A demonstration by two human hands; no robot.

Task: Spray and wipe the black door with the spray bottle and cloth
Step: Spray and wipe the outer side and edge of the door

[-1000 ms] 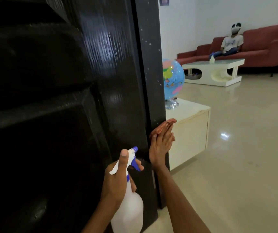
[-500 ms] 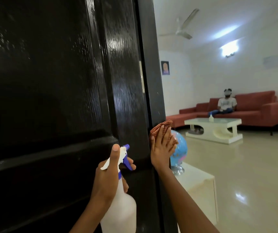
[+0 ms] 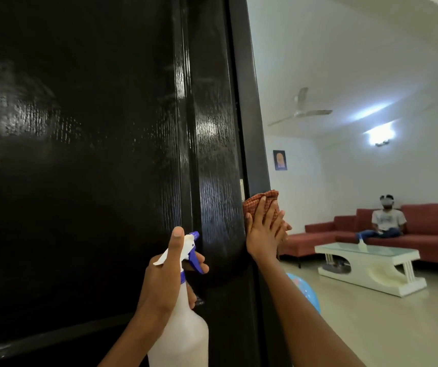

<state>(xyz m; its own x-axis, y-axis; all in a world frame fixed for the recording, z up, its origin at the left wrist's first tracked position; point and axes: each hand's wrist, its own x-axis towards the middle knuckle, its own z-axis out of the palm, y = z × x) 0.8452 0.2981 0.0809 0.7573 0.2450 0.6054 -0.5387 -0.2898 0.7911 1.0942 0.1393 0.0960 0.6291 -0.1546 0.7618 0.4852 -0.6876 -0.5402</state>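
Head view: the right hand [image 3: 264,234], fingers straight, presses an orange cloth [image 3: 260,202] flat against the black door's [image 3: 93,154] edge; the left hand [image 3: 164,276], its grip closed round a white spray bottle [image 3: 183,332], holds it upright near the door face; beyond, a person [image 3: 386,221] sits on a red sofa [image 3: 424,234].

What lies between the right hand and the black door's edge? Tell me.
The orange cloth: in the head view the right hand presses it flat against the edge of the black door.
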